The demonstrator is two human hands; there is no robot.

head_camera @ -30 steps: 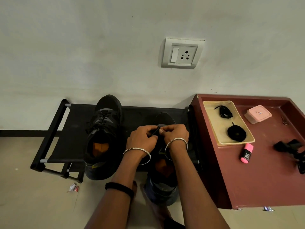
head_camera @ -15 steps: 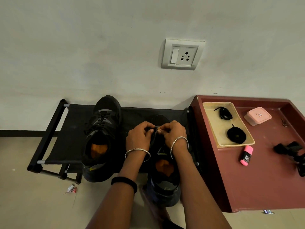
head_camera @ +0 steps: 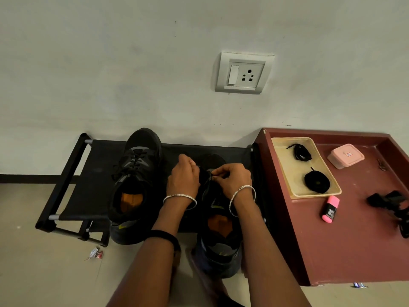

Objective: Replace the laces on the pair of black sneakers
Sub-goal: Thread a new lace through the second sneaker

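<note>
**A:** Where's the sneaker (head_camera: 219, 251) being worked on?

**B:** On the black rack (head_camera: 95, 178) by the wall, beside its laced twin (head_camera: 135, 180). The left hand (head_camera: 182, 177) and right hand (head_camera: 232, 180) meet over it, both pinching the lace (head_camera: 209, 175).

**A:** Best approach?

**B:** Probably loosen 1 crossing at a time, shoe held steady. Spare laces (head_camera: 317, 181) wait in the tray (head_camera: 287, 165) on the bench (head_camera: 343, 240).

Pink highlighter (head_camera: 330, 209), pink box (head_camera: 345, 155) on maroon table (head_camera: 354, 251); wall socket (head_camera: 244, 73).
</note>
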